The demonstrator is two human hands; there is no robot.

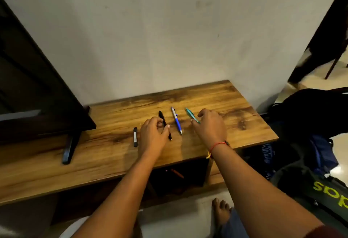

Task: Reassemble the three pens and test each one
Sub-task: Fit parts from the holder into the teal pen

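Down low, a wooden table [216,143] stands against a pale wall [169,30]. On it lie three pens. The left hand [153,134] pinches the black pen [163,120]. The right hand [211,126] holds the teal pen [190,114]. Between them lies the blue pen [177,122], untouched.

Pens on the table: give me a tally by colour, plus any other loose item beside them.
Black pen: 1
Blue pen: 1
Teal pen: 1
Small black stick-shaped item, left of the pens: 1
Total: 4
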